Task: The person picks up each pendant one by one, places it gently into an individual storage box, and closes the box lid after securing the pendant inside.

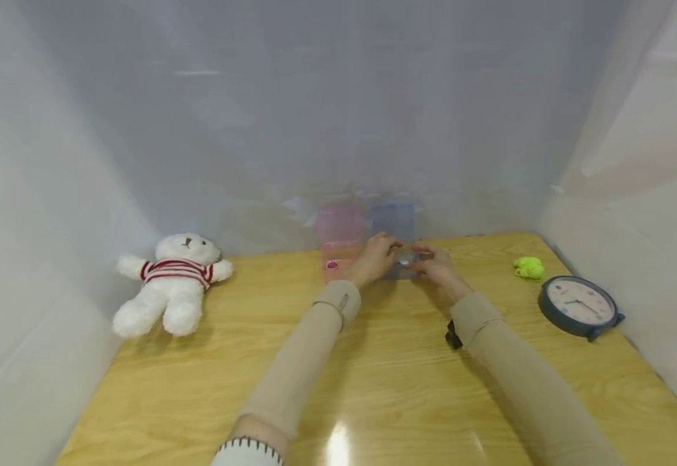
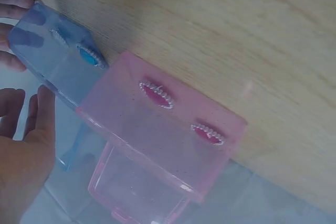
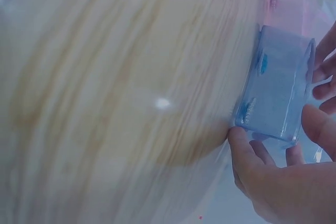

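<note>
Toward the back of the table stands a translucent blue plastic box [image 1: 405,274] with its lid [image 1: 393,220] raised and oval gems on its front. Side by side with it on the left is a similar pink box [image 2: 142,124], also with a raised lid. My left hand [image 1: 373,260] is at the blue box's back edge, fingers loosely bent, nothing within them. At the blue box's right end is my right hand [image 3: 289,187], its forefinger at the front lower corner and thumb spread away near the back edge. Some right fingertips are partly hidden behind the box.
A white plush bear [image 1: 178,278] in a striped sweater sits on the left of the wooden table [image 1: 268,388]. To the right lie a small yellow-green toy [image 1: 529,267] and a round dark-rimmed clock [image 1: 580,304]. Pale sheeting [image 1: 338,116] rises behind the boxes and at both sides.
</note>
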### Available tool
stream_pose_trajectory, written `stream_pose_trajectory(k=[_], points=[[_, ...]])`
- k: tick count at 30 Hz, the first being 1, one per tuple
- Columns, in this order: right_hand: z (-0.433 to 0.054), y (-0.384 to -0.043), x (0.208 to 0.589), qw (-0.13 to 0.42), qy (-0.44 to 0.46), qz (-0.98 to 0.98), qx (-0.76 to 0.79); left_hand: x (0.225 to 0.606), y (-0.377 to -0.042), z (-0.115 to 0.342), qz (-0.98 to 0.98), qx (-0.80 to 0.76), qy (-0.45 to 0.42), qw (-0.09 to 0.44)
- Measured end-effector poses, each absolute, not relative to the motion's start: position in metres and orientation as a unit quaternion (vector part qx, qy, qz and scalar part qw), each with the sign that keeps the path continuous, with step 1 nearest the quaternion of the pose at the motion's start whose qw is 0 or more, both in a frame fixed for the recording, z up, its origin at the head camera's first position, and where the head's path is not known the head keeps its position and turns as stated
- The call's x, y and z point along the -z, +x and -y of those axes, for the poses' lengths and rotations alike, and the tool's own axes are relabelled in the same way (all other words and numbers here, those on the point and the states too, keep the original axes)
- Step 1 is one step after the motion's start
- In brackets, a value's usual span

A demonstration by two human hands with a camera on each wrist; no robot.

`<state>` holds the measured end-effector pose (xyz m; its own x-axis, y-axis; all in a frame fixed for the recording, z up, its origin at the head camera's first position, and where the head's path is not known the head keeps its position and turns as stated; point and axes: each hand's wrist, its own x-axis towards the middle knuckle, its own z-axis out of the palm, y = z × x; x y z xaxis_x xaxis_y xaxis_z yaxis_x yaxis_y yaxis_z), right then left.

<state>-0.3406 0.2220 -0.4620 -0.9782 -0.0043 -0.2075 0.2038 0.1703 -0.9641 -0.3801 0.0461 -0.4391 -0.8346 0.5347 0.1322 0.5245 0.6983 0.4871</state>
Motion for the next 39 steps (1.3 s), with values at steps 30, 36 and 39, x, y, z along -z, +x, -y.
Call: stream_pose_trajectory(k=[30, 36, 39], points=[[-0.23, -0.381, 0.42, 0.052, 0.007, -0.84, 0.54, 0.424, -0.383, -0.03, -0.809, -0.568, 0.119, 0.095], [-0.227, -0.382, 0.42, 0.089, -0.001, -0.816, 0.572, 0.426, -0.384, -0.029, -0.807, -0.573, 0.107, 0.094], [-0.226, -0.382, 0.42, 0.095, -0.008, -0.803, 0.588, 0.426, -0.383, -0.028, -0.807, -0.574, 0.096, 0.101]])
